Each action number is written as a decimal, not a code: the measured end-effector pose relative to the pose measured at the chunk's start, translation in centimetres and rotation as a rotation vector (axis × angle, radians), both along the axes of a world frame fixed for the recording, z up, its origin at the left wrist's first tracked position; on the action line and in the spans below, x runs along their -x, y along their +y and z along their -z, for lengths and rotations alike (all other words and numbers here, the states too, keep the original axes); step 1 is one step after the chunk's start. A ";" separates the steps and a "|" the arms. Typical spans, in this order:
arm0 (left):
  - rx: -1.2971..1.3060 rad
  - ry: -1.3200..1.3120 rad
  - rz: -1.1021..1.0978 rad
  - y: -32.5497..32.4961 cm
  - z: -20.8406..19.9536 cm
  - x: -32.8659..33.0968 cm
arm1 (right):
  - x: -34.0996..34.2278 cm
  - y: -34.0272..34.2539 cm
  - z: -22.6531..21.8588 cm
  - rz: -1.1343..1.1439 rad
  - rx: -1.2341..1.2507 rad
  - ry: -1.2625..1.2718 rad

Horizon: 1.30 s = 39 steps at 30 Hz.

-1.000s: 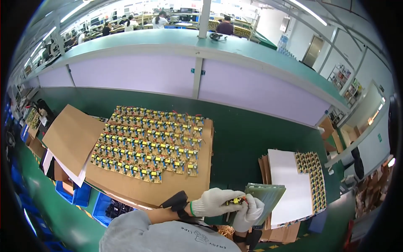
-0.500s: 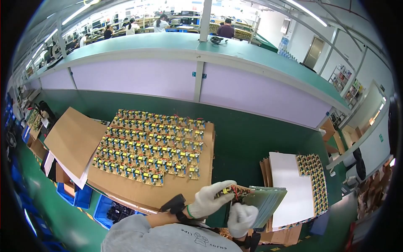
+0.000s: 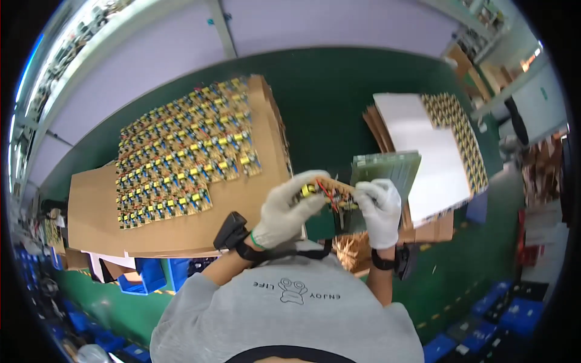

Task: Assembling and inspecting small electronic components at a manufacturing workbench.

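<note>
In front of my chest, a small brown circuit board (image 3: 331,189) with a yellow part, red wires and other components is held up between both hands. My left hand (image 3: 289,207), in a white glove, is closed around its left end. At its right end, my gloved right hand (image 3: 381,212) pinches the edge between thumb and fingers. Just behind my right hand stands a greenish, see-through panel (image 3: 390,169), tilted; its lower part is hidden. To the left, rows of similar circuit boards (image 3: 181,151) lie on brown cardboard (image 3: 275,157).
At the right, a stack topped with a white sheet (image 3: 417,151) carries more circuit boards (image 3: 460,139) along its far and right sides. Blue bins (image 3: 148,275) sit below the table's left front edge. A cardboard box (image 3: 350,251) is beneath my hands. A lilac partition (image 3: 339,27) runs behind.
The view has tilted downward. My right hand, earlier closed below the board, is now at the board's right end. My left hand still holds the board.
</note>
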<state>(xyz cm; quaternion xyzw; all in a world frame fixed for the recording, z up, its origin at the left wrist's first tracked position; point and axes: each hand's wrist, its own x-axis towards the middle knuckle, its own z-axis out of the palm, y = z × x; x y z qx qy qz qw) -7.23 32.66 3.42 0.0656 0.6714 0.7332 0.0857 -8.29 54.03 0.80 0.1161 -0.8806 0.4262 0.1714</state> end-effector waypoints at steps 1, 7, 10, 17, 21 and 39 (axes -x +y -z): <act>-0.031 -0.104 -0.033 0.1 -0.5 0.2 | -0.1 -0.2 -0.1 0.013 -0.034 0.016; -0.089 -0.078 -0.067 1.5 1.6 0.0 | -1.9 -1.4 1.7 0.203 -0.227 0.186; -0.128 -0.141 -0.123 1.7 1.5 -0.3 | -3.6 -2.5 3.1 0.139 -0.004 0.217; -0.625 -0.250 -0.171 2.8 3.3 0.6 | -5.8 -4.1 4.6 0.112 0.551 -0.419; 0.138 -0.299 0.066 4.0 2.4 -0.3 | -4.9 -4.1 7.5 0.549 -0.315 0.075; 0.387 -0.021 0.001 2.3 2.6 -0.1 | -0.6 4.8 13.1 0.687 0.136 -0.008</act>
